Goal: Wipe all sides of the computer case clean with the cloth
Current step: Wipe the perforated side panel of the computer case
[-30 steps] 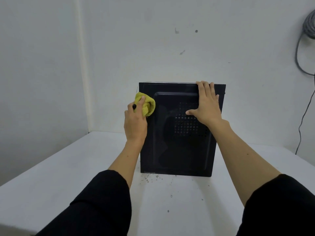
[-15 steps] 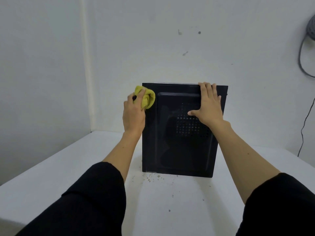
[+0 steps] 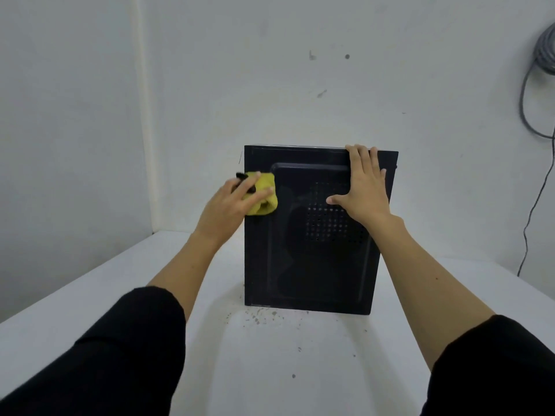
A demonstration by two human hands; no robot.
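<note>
Left hand (image 3: 228, 205) pinches the bunched yellow cloth (image 3: 262, 194) against the glossy black case (image 3: 300, 265); right hand (image 3: 365, 187) flat, fingers together, on a speckled white table (image 3: 90, 301).

Soft, even light fills the room, seemingly from overhead. Faint shadows of both arms lie on the white table (image 3: 90, 295) toward 6 o'clock. The black computer case (image 3: 309, 265) shows dull sheen, no hard glare. The left hand (image 3: 228, 205) is slightly motion-blurred. Wide-angle bending curves the wall corner (image 3: 144, 115) at 10 o'clock.
</note>
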